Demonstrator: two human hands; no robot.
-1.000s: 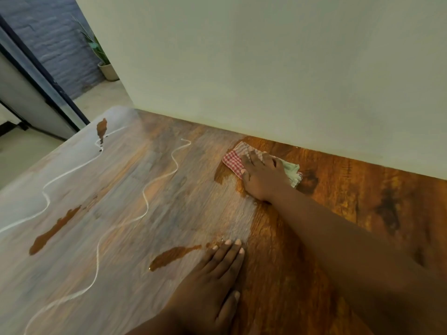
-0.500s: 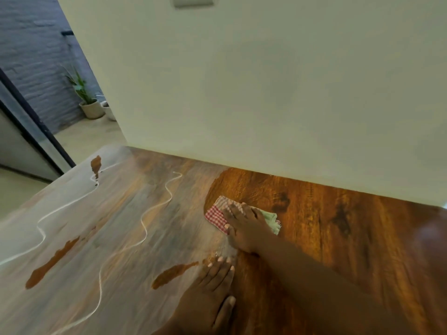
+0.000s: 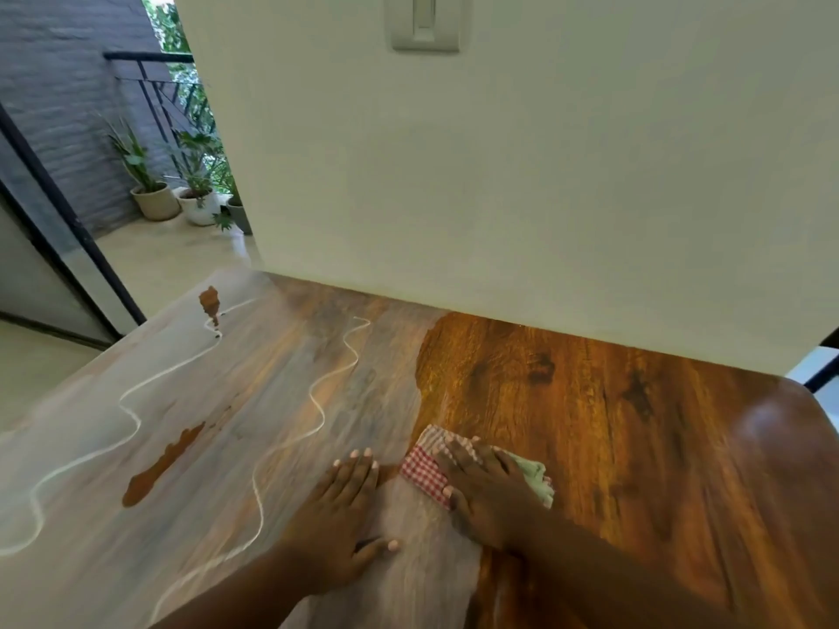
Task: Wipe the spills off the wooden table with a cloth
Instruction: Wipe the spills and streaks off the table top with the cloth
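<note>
Head cam, only view I've got: my right hand (image 3: 488, 492) lies flat w/ straight fingers pressing the checked cloth (image 3: 424, 469) onto the wooden table (image 3: 635, 447), near the front edge, right where the greyish film meets shiny wood. Left hand (image 3: 338, 515) just beside it, palm down, fingers straight, nothing held. Brown spills (image 3: 163, 463) sit well to the left, w/ a wavy white line (image 3: 318, 401) btwn them and the hands. Potted plants (image 3: 154, 197) out by the door.
</note>
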